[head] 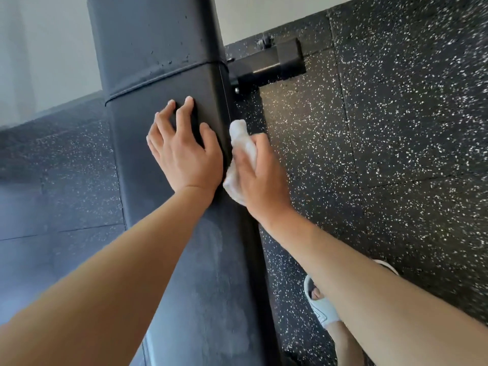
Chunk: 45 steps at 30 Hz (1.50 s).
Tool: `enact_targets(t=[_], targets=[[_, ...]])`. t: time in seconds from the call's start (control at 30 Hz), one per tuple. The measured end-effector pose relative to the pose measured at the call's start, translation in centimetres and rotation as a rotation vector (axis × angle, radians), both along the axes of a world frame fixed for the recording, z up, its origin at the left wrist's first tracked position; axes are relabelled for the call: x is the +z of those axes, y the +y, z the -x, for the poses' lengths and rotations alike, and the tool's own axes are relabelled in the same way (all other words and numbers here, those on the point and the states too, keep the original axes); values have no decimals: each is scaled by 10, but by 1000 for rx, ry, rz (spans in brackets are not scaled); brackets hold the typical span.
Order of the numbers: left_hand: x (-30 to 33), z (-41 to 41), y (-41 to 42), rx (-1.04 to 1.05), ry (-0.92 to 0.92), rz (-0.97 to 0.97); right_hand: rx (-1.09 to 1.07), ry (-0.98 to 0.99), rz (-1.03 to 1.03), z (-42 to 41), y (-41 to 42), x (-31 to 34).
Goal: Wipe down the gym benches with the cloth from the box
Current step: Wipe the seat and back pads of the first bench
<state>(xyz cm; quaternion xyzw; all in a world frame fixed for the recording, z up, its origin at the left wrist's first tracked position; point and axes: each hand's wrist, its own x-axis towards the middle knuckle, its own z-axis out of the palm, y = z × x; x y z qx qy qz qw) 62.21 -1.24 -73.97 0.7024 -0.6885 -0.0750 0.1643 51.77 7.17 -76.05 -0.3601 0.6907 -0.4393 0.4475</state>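
A long black padded gym bench (158,62) runs from the bottom of the view up to the top, with a seam across its pad. My left hand (184,151) lies flat on the pad's top surface, fingers spread, holding nothing. My right hand (260,178) presses a crumpled white cloth (241,143) against the bench's right side edge. The cloth sticks out above and below my palm. The box is not in view.
The bench's black metal foot bar (274,67) juts to the right at floor level. Black rubber floor (396,128) with white specks surrounds the bench. My foot in a white sandal (320,305) stands right of the bench. A pale wall (47,48) is at the upper left.
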Motion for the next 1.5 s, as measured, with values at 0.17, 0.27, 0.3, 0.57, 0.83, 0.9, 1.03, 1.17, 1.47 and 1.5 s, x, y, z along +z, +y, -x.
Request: enact_targets(t=[0.17, 0.27, 0.3, 0.57, 0.83, 0.9, 1.03, 1.17, 1.47, 1.5], targets=[[8, 6, 5, -19, 39, 3, 51, -37, -94, -17, 103, 7], [15, 1, 6, -46, 104, -22, 125, 19, -132, -25, 162, 12], [17, -3, 10, -59, 121, -42, 171, 41, -149, -26, 181, 13], [25, -72, 162, -274, -53, -129, 329, 102, -200, -17, 203, 28], [10, -88, 186, -212, -44, -110, 33, 126, -67, 1, -17, 11], [7, -89, 185, -217, -48, -98, -13, 153, -57, -2, -23, 9], [6, -88, 185, -211, -68, -90, -23, 71, -28, -20, 62, 10], [9, -85, 185, -209, -74, -96, 77, 31, -141, -40, 200, 16], [10, -82, 186, -208, -86, -79, 111, 31, -196, -45, 232, 23], [9, -82, 186, -208, -88, -73, 82, 12, -176, -41, 206, 21]])
